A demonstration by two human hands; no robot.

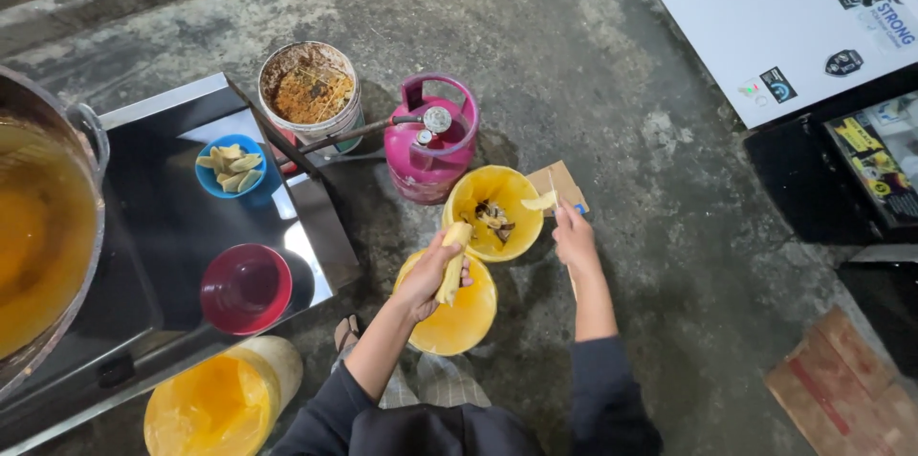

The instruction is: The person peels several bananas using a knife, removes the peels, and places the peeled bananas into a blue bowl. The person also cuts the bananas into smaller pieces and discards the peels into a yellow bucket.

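- Left hand [430, 274]: closed around a peeled banana [452, 263], held above the near yellow bowl [457, 322].
- Right hand [572, 231]: fingers pinched on a pale strip [541, 200], possibly peel, at the rim of the far yellow bucket [492, 212].
- Pink gas cylinder [430, 136]: just beyond the bucket, on the floor.

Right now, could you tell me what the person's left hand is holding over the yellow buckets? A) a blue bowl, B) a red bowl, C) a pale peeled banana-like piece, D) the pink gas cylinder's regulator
C: the left hand is closed around a pale yellow peeled piece above the nearer yellow bucket, while the red bowl and blue bowl sit untouched on the metal counter.
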